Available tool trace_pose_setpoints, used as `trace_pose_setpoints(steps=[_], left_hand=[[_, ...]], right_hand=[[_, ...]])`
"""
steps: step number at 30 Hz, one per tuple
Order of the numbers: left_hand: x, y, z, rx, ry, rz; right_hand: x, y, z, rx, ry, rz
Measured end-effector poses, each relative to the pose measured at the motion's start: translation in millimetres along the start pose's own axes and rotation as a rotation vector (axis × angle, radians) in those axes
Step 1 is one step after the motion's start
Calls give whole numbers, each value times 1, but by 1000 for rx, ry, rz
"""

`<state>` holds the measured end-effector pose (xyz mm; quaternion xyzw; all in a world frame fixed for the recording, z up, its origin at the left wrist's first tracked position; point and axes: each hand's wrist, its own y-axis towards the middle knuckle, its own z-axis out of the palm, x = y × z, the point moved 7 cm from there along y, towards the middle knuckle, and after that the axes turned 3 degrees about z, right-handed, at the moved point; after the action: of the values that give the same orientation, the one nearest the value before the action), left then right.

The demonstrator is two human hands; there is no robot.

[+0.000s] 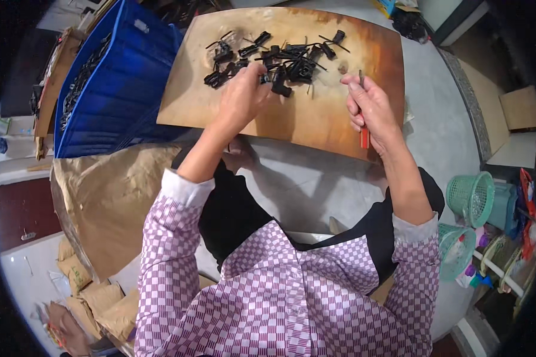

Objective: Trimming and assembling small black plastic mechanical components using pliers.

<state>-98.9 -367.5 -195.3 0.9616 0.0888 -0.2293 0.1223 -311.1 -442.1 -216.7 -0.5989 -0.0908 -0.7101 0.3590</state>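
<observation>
Loose black plastic parts (301, 70), several with thin stalks, lie heaped on a brown wooden board (190, 98). My left hand (244, 95) reaches in at the near left side of the heap. Its fingers are apart and curved over the parts, and a small black piece shows between them; no firm grip is visible. Right of the heap, my right hand (372, 107) is closed around a slim tool with a red handle (364, 138). A thin metal tip pokes out above its fingers, above the board's right part.
A large blue crate (131, 71) full of black parts stands against the board's left side. Brown paper sacking (110, 196) hangs below it, with filled paper bags (74, 273) at the lower left. Green plastic baskets (470, 199) stand on the right.
</observation>
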Motion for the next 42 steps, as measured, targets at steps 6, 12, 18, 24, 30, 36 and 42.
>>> trace_pose_setpoints(steps=[6,12,18,24,30,36,42], left_hand=[[30,14,35,107,-229,-147],[25,-14,42,165,-875,-422],[-46,-4,30,194,-1180,-233],[-69,2,54,299,-1244,-122],[-69,0,63,389,-1354,-171],[-67,2,59,416,-1438,-235],[-67,-5,67,480,-1462,-203]], right_hand=[[0,4,9,29,-74,-27],[-23,9,20,52,-63,12],[-27,4,24,107,203,200],[-19,10,10,121,284,114],[-12,11,3,90,172,60],[-2,7,8,163,50,-19],[1,5,11,185,-180,-102]])
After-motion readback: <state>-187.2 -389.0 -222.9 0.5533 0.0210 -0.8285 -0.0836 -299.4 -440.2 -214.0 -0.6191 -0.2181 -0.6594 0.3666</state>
